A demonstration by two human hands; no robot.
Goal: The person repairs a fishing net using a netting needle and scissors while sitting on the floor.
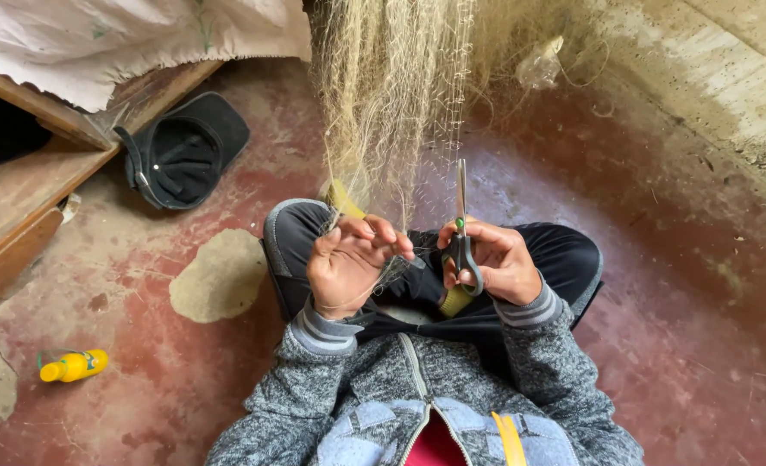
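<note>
Evidently soft, light and easily snagged, the fishing net (pixel 391 103) is pinched at its strands by the left hand (pixel 348 263), while small scissors (pixel 462 229) are gripped upright by the right hand (pixel 495 259).

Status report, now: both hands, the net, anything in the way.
Left hand pinching strands of the hanging net. Right hand gripping scissors, blades up, closed. Black cap and yellow bottle on floor, off to the side.

A plain home workspace: worn red cement floor (pixel 676 285), rough concrete wall (pixel 728 78) far right, fishing net (pixel 391 95) hanging, wooden bed frame (pixel 20 198) left.
</note>
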